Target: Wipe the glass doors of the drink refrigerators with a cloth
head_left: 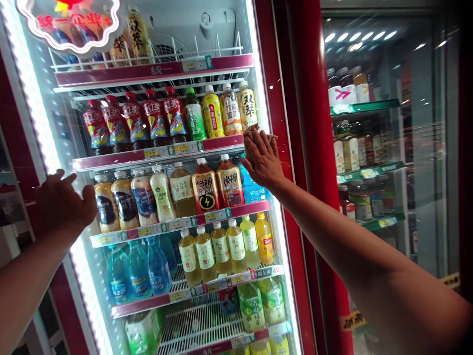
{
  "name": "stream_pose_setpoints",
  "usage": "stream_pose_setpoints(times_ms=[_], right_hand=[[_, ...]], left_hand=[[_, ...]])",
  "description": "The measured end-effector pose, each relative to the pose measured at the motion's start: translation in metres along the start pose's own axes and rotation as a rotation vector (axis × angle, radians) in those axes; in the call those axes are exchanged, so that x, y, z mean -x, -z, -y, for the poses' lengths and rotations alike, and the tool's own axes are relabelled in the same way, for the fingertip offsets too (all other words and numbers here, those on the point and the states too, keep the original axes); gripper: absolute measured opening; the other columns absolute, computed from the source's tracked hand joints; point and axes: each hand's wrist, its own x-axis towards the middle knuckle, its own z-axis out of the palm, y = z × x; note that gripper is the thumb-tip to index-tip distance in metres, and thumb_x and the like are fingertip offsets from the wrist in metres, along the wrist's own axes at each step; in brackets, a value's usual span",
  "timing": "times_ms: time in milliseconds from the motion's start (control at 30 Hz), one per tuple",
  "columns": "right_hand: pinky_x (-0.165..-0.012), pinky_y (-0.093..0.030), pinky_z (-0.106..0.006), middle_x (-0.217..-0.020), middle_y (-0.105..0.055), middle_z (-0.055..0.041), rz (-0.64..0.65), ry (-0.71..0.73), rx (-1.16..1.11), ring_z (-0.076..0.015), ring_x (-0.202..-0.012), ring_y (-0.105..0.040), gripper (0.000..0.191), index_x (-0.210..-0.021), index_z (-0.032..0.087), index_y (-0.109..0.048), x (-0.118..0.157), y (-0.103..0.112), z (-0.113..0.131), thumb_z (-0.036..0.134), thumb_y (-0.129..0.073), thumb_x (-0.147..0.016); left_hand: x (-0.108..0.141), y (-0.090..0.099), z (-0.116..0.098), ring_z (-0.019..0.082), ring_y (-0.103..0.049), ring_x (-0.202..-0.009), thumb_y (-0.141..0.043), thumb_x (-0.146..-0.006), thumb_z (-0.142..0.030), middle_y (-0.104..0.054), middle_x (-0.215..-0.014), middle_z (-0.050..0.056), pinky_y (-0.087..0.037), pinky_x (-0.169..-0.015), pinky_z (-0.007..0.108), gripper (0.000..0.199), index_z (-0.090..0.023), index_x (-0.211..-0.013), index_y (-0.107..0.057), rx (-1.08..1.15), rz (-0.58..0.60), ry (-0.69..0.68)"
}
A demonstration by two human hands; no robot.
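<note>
My right hand (264, 157) is pressed to the glass door (207, 44) of a lit drinks cooler, at the right side. Under its fingers is a crumpled brownish cloth (253, 129), mostly covered by the hand. Behind the glass near it stand a cream bottle with black characters (248, 104) and an orange-and-white bottle (232, 111). My left hand (64, 202), dark against the light, is raised by the cooler's left edge with its fingers apart and nothing visible in it. Whether it touches the glass or frame I cannot tell.
Shelves inside hold red-capped bottles (151, 116), blue bottles (158, 264) and pale green tea bottles (221, 246). A scalloped sign (70, 42) covers the door's top left. A red pillar-like frame (314, 123) separates this cooler from a second one (369, 106) on the right.
</note>
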Motion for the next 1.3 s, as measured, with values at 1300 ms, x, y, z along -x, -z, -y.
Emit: stream_pose_setpoints(times_ms=[1300], right_hand=[[-0.130, -0.014, -0.062, -0.177, -0.015, -0.0029, 0.036, 0.120, 0.069, -0.0309, -0.163, -0.012, 0.071, -0.168, 0.030, -0.019, 0.020, 0.013, -0.064, 0.057, -0.034, -0.103]], left_hand=[[-0.027, -0.031, -0.157, 0.033, -0.006, -0.163, -0.037, -0.103, -0.063, -0.007, -0.175, 0.013, 0.003, -0.129, 0.063, 0.076, -0.015, -0.162, -0.031, 0.183, 0.155, -0.282]])
